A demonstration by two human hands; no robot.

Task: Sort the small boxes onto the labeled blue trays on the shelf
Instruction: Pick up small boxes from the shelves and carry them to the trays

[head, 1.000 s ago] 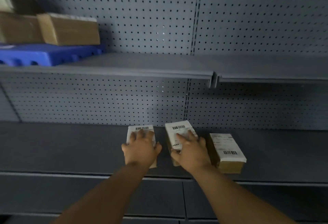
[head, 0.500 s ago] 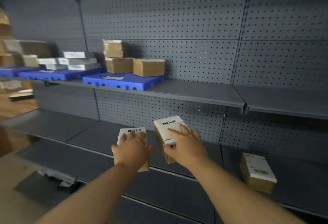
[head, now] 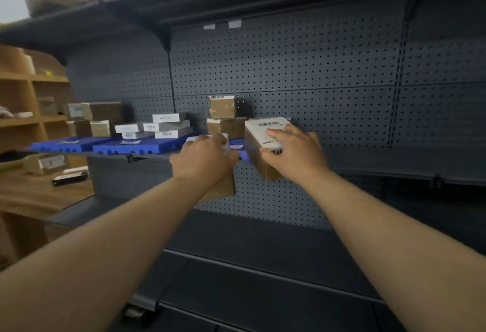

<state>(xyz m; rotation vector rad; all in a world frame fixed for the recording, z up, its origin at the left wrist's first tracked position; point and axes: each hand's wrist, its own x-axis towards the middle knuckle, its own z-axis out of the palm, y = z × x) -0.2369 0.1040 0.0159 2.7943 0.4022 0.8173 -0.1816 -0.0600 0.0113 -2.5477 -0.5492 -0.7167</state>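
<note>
We are standing in a stockroom or shop storage area: dark metal shelving [head: 381,166] with a pegboard back panel [head: 302,73] is rising behind the two held boxes, blue trays [head: 136,146] are carrying labelled cardboard boxes [head: 222,107] to the left of the grip, and wooden shelves [head: 23,121] are holding more parcels farther left.

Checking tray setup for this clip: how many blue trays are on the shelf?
3: left tray, middle tray, and right tray, mostly hidden behind the hands. More could lie out of view.
</note>
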